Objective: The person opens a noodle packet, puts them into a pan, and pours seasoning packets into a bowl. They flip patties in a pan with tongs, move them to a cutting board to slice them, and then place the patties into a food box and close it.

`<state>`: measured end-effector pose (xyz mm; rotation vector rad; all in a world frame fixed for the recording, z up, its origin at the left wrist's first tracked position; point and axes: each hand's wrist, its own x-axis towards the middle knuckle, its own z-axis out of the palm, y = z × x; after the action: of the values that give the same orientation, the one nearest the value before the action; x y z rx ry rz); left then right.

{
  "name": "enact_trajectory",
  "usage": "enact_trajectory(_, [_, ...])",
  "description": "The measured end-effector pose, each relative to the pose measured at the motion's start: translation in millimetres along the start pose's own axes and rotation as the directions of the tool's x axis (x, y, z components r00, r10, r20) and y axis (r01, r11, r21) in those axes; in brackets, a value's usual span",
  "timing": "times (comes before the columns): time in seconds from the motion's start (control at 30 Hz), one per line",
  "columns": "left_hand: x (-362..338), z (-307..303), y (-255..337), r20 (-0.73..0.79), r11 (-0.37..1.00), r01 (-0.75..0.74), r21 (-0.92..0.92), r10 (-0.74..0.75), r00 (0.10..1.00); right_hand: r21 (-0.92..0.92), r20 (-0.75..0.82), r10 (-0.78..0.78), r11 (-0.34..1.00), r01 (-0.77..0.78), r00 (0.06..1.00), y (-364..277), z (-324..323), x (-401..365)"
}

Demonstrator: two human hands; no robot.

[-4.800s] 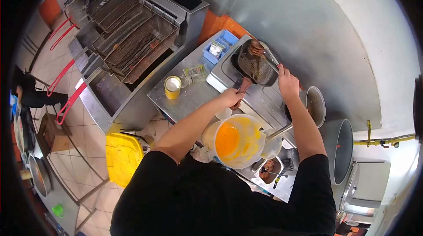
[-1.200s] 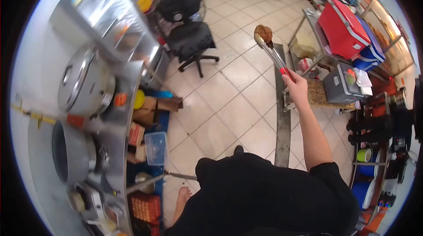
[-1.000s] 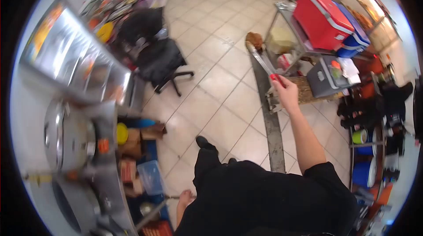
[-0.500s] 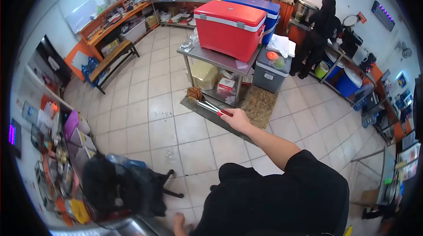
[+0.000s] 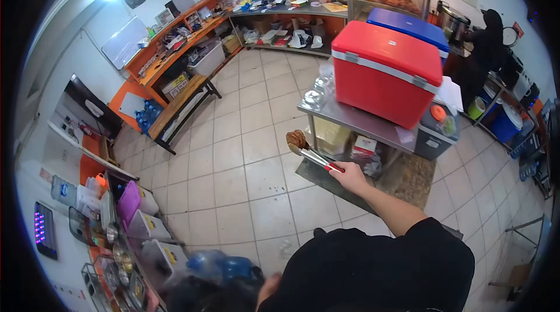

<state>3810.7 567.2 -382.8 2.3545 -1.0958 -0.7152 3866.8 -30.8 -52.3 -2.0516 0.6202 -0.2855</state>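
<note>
My right hand (image 5: 349, 175) is closed around the red grip of metal tongs (image 5: 315, 157), held out ahead of me. Between the jaws of the tongs is a browned piece of food (image 5: 296, 139), perhaps fried meat, in the air over the tiled floor. Just beyond my right hand stands a metal table (image 5: 373, 121) with a red cooler box (image 5: 385, 67) on top. My left hand (image 5: 269, 287) hangs low at my side, at the bottom edge; blur and my shirt hide its fingers.
A blue cooler (image 5: 408, 27) stands behind the red one, and a grey cooler (image 5: 434, 143) sits right of the table. To the left is a wooden bench (image 5: 184, 105). A person in black (image 5: 485, 49) stands at the back right. Blue bottles (image 5: 219, 265) lie low at left.
My view has turned left and I have moved forward, so the table and coolers sit further right. The tongs still hold the browned piece. The black chair has mostly left the view.
</note>
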Motion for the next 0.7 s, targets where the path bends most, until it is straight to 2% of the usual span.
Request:
enact_trajectory(0.03, [-2.8, -2.3, 10.1, 0.162, 0.903, 0.364, -0.230, -0.333, 0.929, 0.003, 0.005, 0.009, 1.000, -0.009, 1.000, -8.0, 11.9, 24.4])
enact_trajectory(0.07, [-1.0, -10.4, 17.8, 0.264, 0.747, 0.585, -0.316, -0.523, 0.810, 0.048, 0.044, 0.093, 0.994, -0.095, 0.995, -18.5, 23.6, 50.5])
enact_trajectory(0.1, [6.9, -24.7, 12.9, 0.293, 0.660, 0.670, -0.339, -0.603, 0.742, 0.086, 0.088, 0.167, 0.981, -0.175, 0.982, -27.9, 34.6, 78.7])
enact_trajectory(0.13, [18.0, -41.0, 5.9, 0.302, 0.605, 0.712, -0.357, -0.646, 0.700, 0.080, 0.094, 0.161, 0.983, -0.168, 0.983, -27.6, 51.7, 108.8])
enact_trajectory(0.2, [50.1, -76.2, -15.3, 0.302, 0.527, 0.755, -0.390, -0.702, 0.645, 0.268, 0.089, 0.112, 0.954, -0.132, 0.990, -15.2, 93.7, 169.8])
enact_trajectory(0.23, [70.9, -94.9, -29.0, 0.296, 0.503, 0.764, -0.405, -0.718, 0.630, 0.265, 0.088, 0.099, 0.957, -0.119, 0.991, -21.8, 106.6, 196.7])
enact_trajectory(0.3, [106.8, -129.3, -61.1, 0.291, 0.450, 0.783, -0.429, -0.752, 0.592, 0.364, 0.049, 0.202, 0.909, -0.206, 0.978, -31.6, 134.0, 249.3])
enact_trajectory(0.47, [186.9, -231.1, -160.1, 0.308, 0.413, 0.829, -0.378, -0.788, 0.533, 0.482, -0.071, 0.250, 0.856, -0.186, 0.966, -49.8, 172.3, 375.0])
enact_trajectory(0.6, [276.5, -342.1, -281.4, 0.305, 0.492, 0.848, -0.196, -0.791, 0.530, 0.504, -0.206, 0.366, 0.835, -0.222, 0.908, -79.4, 176.9, 464.9])
enact_trajectory(0.7, [394.3, -476.9, -414.0, 0.236, 0.567, 0.801, 0.191, -0.819, 0.523, 0.501, -0.225, 0.434, 0.819, -0.279, 0.872, -75.9, 166.3, 518.3])
